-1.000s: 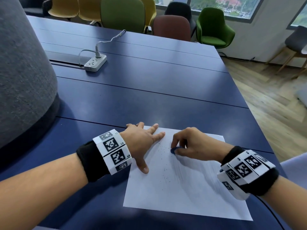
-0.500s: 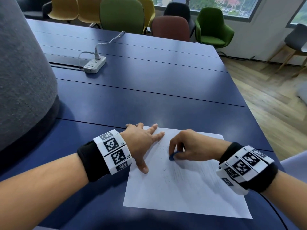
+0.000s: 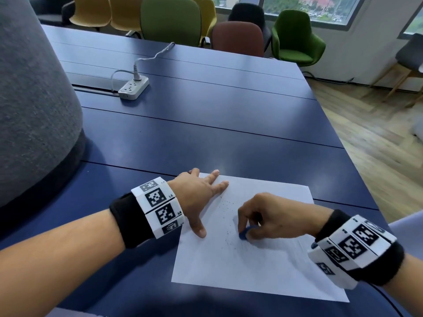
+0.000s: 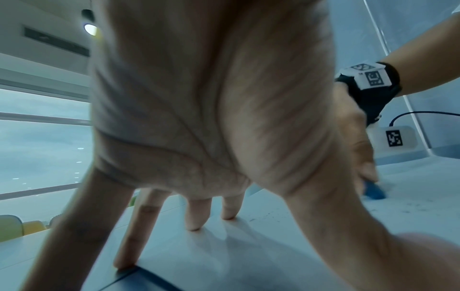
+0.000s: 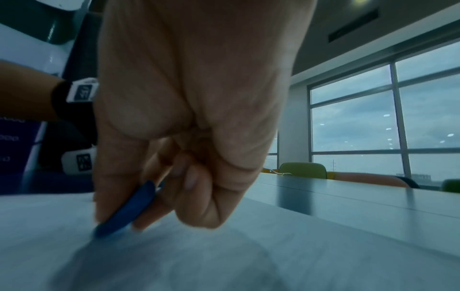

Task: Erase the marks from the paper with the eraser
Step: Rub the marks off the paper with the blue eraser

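Blue eraser (image 3: 243, 234) pinched in right hand (image 3: 272, 218), thumb on one face, fingers on the other, tip down on the paper (image 3: 263, 266). It leans: contact edge sits to the left of the knuckles, upper end tucked back into the hand. Right wrist view confirms the tilt, lower end (image 5: 113, 222) touching the sheet.

Left hand (image 3: 196, 197) flat, fingers spread and straight, pressing the paper's far-left corner; thumb (image 3: 199, 229) points near, just left of the eraser. Not gripping anything.

Paper lies on the table (image 3: 206, 143), near edge toward the person, long axis running near-right to far-left. Faint grey marks (image 3: 270, 252) show right of and nearer than the eraser, under the right hand and wrist. Crumbs (image 3: 226, 204) scattered between the two hands.

Judgement: remaining marks lie toward the right hand's own side, so next strokes pull near-right, away from the left hand's anchor. That tensions the sheet rather than buckling it. Good. Right hand is the only one placed for it.
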